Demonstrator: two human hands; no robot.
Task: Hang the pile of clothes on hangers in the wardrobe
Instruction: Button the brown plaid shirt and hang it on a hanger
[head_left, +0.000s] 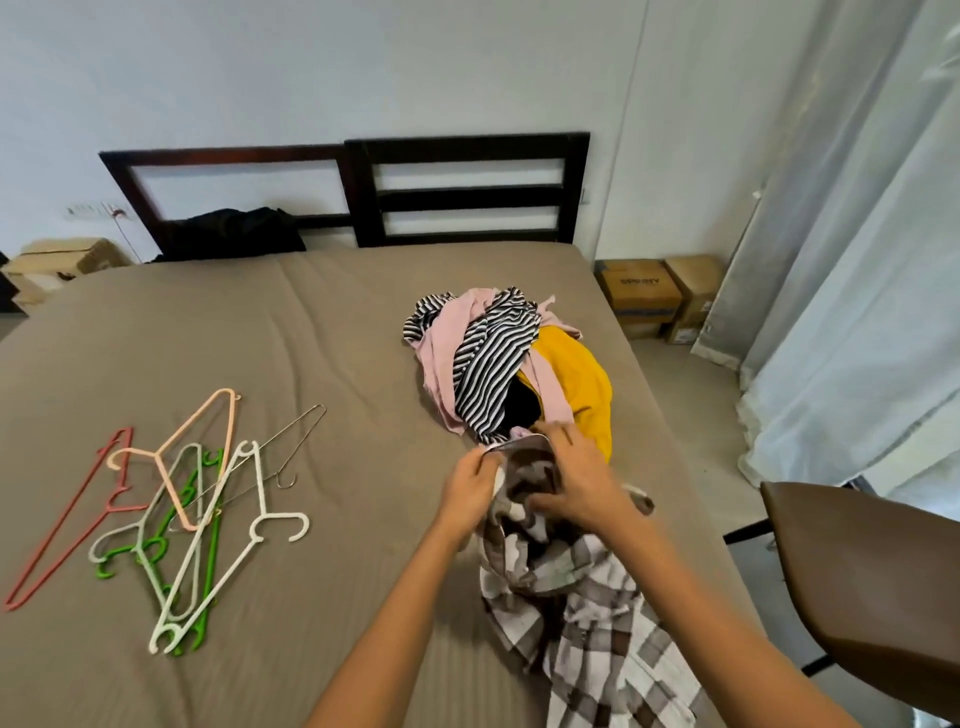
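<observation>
A brown and white checked shirt lies bunched on the bed in front of me. My left hand pinches its collar edge on the left, and my right hand grips the collar area from the right. Just behind them sits the pile of clothes: striped, pink, yellow and black pieces. A heap of plastic and wire hangers in red, peach, green and white lies on the left of the bed. No wardrobe is in view.
The bed has a taupe sheet and a dark headboard. A black garment lies by the headboard. Cardboard boxes and curtains stand on the right, a brown chair at near right.
</observation>
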